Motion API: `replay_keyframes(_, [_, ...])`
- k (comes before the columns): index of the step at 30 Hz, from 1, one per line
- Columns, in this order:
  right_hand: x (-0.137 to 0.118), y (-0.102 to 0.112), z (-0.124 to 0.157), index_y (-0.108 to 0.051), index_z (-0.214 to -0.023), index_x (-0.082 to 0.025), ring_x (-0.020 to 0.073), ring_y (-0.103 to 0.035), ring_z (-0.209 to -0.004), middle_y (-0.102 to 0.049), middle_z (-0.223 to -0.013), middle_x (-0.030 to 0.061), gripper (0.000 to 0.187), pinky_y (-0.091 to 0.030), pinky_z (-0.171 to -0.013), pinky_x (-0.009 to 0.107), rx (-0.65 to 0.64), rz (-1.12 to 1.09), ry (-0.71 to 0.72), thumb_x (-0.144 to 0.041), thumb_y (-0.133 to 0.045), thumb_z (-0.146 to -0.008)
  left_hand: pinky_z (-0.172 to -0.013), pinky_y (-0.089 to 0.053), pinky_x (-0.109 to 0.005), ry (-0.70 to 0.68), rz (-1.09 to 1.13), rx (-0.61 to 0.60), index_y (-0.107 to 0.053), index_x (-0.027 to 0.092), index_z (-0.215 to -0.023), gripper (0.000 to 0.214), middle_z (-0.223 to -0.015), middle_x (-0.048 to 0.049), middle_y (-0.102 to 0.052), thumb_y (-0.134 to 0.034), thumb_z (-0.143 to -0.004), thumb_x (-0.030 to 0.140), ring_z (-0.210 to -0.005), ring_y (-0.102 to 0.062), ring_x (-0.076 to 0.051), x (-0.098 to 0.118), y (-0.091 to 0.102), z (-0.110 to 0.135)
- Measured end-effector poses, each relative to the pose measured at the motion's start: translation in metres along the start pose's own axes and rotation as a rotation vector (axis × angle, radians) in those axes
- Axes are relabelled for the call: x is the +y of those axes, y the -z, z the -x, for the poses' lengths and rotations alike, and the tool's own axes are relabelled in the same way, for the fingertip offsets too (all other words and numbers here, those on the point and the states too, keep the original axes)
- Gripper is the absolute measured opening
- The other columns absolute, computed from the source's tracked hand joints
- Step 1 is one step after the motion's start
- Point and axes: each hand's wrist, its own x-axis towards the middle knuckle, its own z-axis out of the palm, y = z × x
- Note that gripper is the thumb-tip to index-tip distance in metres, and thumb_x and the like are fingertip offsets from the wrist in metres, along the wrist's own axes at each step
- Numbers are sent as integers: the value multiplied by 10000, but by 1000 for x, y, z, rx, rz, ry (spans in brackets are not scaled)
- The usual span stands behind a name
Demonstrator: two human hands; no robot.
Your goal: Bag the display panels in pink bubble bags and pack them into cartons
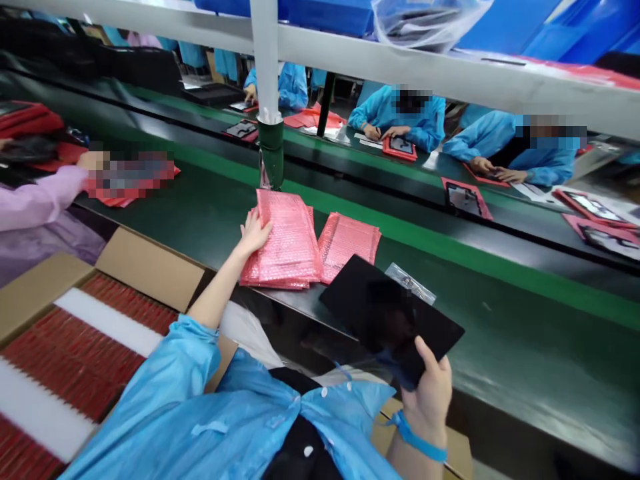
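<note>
My left hand (255, 233) grips the left edge of the top pink bubble bag (290, 230), thumb on its face and fingers partly behind it. That bag is raised at its far end over several more bags. Another small pile of pink bubble bags (350, 243) lies just to the right. In my right hand (430, 383) is a glossy black tablet-like panel (370, 300), held by its near right edge with the thumb on top. The panel is tilted above the bench's front edge. Behind it lies a small clear plastic bag (413, 283).
A green bench (525, 347) runs across, with a post (271, 153) behind the bags. An open carton (150, 267) of red-edged packs stands at left. A person in a lilac sleeve (45, 200) works at far left. Blue-coated people (400, 120) sit opposite.
</note>
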Motion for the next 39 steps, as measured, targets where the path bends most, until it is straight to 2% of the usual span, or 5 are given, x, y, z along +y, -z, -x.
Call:
replay_keyframes(3, [-6, -51, 13, -807, -1121, -286, 254, -837, -1046, -863, -1058, 2, 426, -721, -908, 386, -56, -126, -10, -421, -911, -730, -1302, -132, -843, -13, -188, 121, -367, 198, -1724, 891, -1869, -246, -125, -720, -967, 509, -1745, -72, -471, -6, -4, 13])
replay_keyframes(16, [64, -246, 45, -710, -899, -223, 175, -714, -546, -766, -712, 4, 460, -627, -500, 268, -755, -106, -293, -565, -955, -712, -1351, -196, -755, -232, -107, -188, -493, 306, -1685, 600, -1801, -132, -408, -494, -1119, 504, -1705, -314, -381, -48, 0, 55])
replay_keyframes(22, [82, -214, 21, -737, -1019, -170, 141, -659, -487, -748, -655, 42, 628, -478, -440, 201, -1031, 176, -384, -773, -766, -844, -1401, -288, -569, -297, 48, 27, -597, 243, -1592, 551, -1736, -134, -513, -475, -1143, 539, -1678, -394, -304, -63, 11, 73])
replay_keyframes(31, [58, -211, 25, -654, -1498, -193, 336, -553, -1534, -631, -1608, 182, 496, -437, -1286, 530, -865, 749, 848, -461, -594, -1085, -1357, -387, -521, -365, 42, 56, -623, 208, -1552, 530, -1604, -144, -642, -353, -1188, 484, -1547, -560, -273, -60, -1, 113])
replay_keyframes(39, [65, -286, 28, -487, -1645, -15, 481, -404, -1626, -407, -1731, 358, 889, -329, -1316, 616, -885, 1432, 1056, -694, -566, -1077, -1297, -458, -493, -346, 90, 106, -634, 221, -1521, 464, -1555, -140, -674, -434, -1171, 452, -1465, -618, -270, -68, -7, 110])
